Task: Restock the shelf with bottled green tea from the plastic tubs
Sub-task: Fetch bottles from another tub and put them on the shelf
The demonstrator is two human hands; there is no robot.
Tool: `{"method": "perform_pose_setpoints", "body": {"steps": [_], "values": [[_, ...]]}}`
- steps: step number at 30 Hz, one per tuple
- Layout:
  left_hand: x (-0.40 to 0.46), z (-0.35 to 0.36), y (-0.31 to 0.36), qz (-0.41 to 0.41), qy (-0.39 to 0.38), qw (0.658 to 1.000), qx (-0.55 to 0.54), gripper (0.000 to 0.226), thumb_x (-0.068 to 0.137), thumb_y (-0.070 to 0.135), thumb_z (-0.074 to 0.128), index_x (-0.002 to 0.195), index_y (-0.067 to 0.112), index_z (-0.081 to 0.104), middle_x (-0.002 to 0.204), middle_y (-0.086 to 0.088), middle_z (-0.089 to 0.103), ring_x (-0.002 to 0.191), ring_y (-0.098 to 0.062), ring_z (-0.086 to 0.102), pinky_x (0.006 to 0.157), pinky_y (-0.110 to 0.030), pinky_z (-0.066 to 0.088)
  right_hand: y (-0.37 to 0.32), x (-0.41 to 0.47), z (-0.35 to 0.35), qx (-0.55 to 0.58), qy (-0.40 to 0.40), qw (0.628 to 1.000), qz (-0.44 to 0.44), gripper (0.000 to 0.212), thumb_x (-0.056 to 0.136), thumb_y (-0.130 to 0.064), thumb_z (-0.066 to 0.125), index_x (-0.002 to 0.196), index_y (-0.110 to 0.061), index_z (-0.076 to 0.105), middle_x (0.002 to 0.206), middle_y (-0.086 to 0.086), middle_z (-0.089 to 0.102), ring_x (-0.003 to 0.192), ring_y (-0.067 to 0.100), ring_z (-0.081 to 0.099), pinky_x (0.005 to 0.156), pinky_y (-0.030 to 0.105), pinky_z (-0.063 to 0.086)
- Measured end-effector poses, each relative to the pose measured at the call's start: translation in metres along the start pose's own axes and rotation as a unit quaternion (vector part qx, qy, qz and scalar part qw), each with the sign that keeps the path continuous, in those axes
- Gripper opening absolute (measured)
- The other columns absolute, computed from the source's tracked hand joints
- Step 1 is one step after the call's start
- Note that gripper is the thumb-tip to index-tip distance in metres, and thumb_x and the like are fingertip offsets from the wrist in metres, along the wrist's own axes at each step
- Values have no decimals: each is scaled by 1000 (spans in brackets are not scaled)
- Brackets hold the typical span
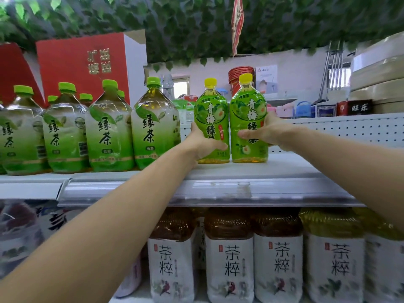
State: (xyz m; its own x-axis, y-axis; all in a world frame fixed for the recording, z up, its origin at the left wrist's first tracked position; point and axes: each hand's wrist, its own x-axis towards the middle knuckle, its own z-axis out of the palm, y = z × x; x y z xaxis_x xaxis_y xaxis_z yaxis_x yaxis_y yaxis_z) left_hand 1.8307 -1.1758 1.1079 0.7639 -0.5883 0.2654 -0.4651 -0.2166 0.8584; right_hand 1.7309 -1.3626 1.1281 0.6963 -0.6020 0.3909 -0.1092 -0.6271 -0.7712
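Both arms up at the top shelf point(284, 169): our left hand point(202, 142) wraps the left yellow-capped bottle point(211, 110), our right hand point(265, 132) grips the right yellow-capped bottle point(248, 106). Both stand upright, side by side, right of the green-capped bottles point(109, 127).

Small retail shop, probably a grocery: white shelf point(218, 171) with clear price rail, rows of green tea bottles point(109, 127) at 9 o'clock, white-labelled tea bottles point(229, 259) at 6, red gift box point(80, 62) at 11.
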Motion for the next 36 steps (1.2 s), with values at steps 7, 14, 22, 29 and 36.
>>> {"method": "perform_pose_setpoints", "body": {"steps": [7, 14, 22, 29, 36], "values": [[-11, 3, 3, 6, 11, 1000, 28, 120, 85, 30, 79, 158, 25, -17, 167, -9, 15, 148, -34, 28, 119, -51, 25, -14, -12, 7, -33, 16, 999, 28, 122, 58, -57, 85, 153, -15, 20, 146, 6, 47, 131, 29, 46, 108, 46, 40], [-52, -7, 16, 121, 26, 980, 159, 93, 94, 45, 65, 161, 21, 6, 166, -6, 21, 149, -28, 28, 119, -46, 26, -22, -52, 5, -120, 5, 993, -8, 93, 75, -54, 76, 148, -16, 34, 144, 11, 50, 126, 33, 51, 105, 54, 44], [-152, -27, -43, 336, 206, 872, 290, 57, 95, 51, 56, 144, 21, 50, 133, 0, 61, 123, -19, 53, 96, -41, 49, -39, -194, 46, -258, 149, 920, -253, 54, 92, -36, 65, 141, -19, 48, 142, 5, 49, 130, 24, 46, 101, 42, 41], [-243, -97, -169, 337, 217, 859, 318, 57, 92, 48, 51, 140, 17, 54, 125, -3, 64, 115, -23, 56, 92, -35, 47, -30, -298, 156, -247, 181, 899, -314, 48, 89, -34, 60, 131, -11, 55, 124, 10, 59, 112, 33, 56, 82, 45, 51], [-325, -194, -313, 191, 80, 881, 426, 70, 94, 51, 54, 153, 20, 35, 143, -5, 49, 128, -27, 48, 99, -43, 46, -28, -395, 326, -253, 43, 929, -268, 56, 88, -37, 59, 135, -8, 50, 125, 15, 56, 106, 37, 57, 68, 41, 52]]}}
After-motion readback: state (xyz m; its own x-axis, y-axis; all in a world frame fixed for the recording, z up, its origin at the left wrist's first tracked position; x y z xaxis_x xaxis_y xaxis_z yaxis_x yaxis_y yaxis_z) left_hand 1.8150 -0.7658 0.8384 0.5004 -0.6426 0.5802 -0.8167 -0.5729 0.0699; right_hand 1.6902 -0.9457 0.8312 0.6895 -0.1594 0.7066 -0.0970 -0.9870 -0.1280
